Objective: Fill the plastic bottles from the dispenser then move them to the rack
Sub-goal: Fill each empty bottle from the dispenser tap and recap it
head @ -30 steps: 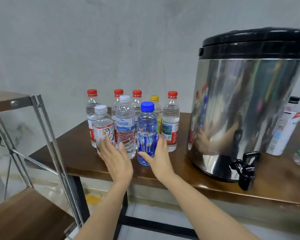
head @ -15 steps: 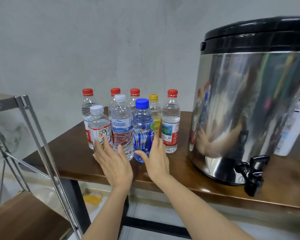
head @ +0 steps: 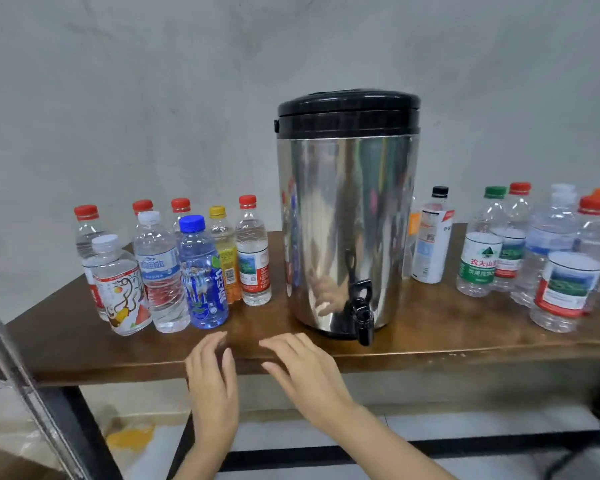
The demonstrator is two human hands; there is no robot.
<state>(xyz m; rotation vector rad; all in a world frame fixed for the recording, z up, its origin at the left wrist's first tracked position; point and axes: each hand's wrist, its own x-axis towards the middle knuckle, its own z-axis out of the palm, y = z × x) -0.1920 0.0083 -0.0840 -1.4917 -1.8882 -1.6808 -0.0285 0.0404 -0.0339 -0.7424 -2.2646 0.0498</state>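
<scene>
The left hand (head: 212,372) and right hand (head: 303,370) hover side by side at lower centre over the table (head: 465,344) front edge, fingers loosely spread and holding nothing. Just above and left of them stands a cluster of capped bottles (head: 253,258), a blue-capped bottle (head: 201,275) in front, and right of it the steel dispenser (head: 347,220), its black tap (head: 362,313) facing the hands. More bottles (head: 478,261) crowd the right edge, and the rack leg (head: 32,393) crosses the lower left corner.
</scene>
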